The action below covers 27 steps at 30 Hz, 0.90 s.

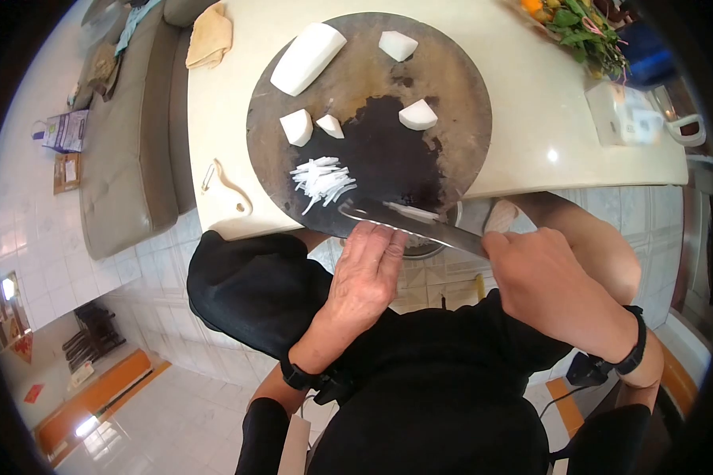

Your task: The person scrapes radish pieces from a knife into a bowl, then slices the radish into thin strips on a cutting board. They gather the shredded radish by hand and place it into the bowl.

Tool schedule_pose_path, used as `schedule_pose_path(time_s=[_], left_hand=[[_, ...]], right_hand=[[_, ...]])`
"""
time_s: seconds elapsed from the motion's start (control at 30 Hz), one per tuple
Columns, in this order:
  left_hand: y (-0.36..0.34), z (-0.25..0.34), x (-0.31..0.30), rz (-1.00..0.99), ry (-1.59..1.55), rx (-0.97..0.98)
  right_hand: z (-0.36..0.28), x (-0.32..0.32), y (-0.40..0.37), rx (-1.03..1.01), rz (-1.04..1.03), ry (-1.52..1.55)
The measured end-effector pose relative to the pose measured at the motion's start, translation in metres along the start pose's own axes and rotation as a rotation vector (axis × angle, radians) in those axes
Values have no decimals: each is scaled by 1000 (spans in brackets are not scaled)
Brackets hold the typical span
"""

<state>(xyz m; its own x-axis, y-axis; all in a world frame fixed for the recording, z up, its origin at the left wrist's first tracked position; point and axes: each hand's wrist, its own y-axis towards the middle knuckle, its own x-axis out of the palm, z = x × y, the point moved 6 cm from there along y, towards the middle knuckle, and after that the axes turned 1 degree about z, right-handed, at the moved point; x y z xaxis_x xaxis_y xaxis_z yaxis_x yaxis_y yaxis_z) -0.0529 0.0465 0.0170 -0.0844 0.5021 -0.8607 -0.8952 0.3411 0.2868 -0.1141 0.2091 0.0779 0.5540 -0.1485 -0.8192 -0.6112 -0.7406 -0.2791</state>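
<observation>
On the round dark cutting board (459, 79) lie a large peeled white vegetable piece (308, 58), several smaller white chunks (417, 115) and a pile of thin white strips (322, 181). My right hand (539, 273) is wrapped round the handle of a knife (444, 232), whose blade points left across the board's near edge. A few thin slices (412, 211) lie just beyond the blade. My left hand (368, 265) lies with its fingers together against the blade's near side; its fingertips meet the knife, and whether they hold anything is hidden.
A peeler (208, 176) and a small pale object (231, 195) lie left of the board, with a folded cloth (210, 37) above. A metal bowl (471, 214) is below the board's edge. Leafy greens (574, 28) and a clear package (630, 115) sit at the right.
</observation>
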Motion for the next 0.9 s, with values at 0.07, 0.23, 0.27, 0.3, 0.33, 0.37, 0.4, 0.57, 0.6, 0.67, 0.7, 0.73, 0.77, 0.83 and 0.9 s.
schedule_pose_path(time_s=[0.07,0.23,0.27,0.3,0.33,0.37,0.4,0.57,0.6,0.67,0.7,0.73,0.77,0.83,0.9], left_hand=[[-2,0,1,-1,34,-5],[0,0,-2,3,29,8],[0,-1,0,-7,36,6],[-1,-2,0,-6,35,6],[-2,-2,1,-16,26,7],[-2,-3,1,-27,18,7],[-2,-3,1,-28,18,4],[1,-3,-1,-10,1,18],[2,-2,-1,-12,0,18],[1,-2,-2,0,13,13],[0,-2,-2,-1,13,14],[-1,-2,-1,-10,7,3],[-1,-2,0,-17,1,-7],[-1,0,-1,-11,11,-4],[1,0,-5,3,32,-1]], right_hand=[[5,8,4,19,9,9],[9,1,2,0,65,21],[11,-2,1,5,69,51],[12,-5,-1,11,73,83],[12,-9,-2,12,73,83],[13,-10,-2,26,39,63],[14,-12,-2,40,4,45],[13,-21,3,25,-82,13],[15,-20,3,34,-95,25],[15,-13,0,37,-60,-9],[16,-10,0,40,-24,-45],[16,-6,1,42,-23,-45],[12,-3,4,7,-11,-14],[6,-2,8,-27,10,13],[4,0,11,-8,-30,-29]])
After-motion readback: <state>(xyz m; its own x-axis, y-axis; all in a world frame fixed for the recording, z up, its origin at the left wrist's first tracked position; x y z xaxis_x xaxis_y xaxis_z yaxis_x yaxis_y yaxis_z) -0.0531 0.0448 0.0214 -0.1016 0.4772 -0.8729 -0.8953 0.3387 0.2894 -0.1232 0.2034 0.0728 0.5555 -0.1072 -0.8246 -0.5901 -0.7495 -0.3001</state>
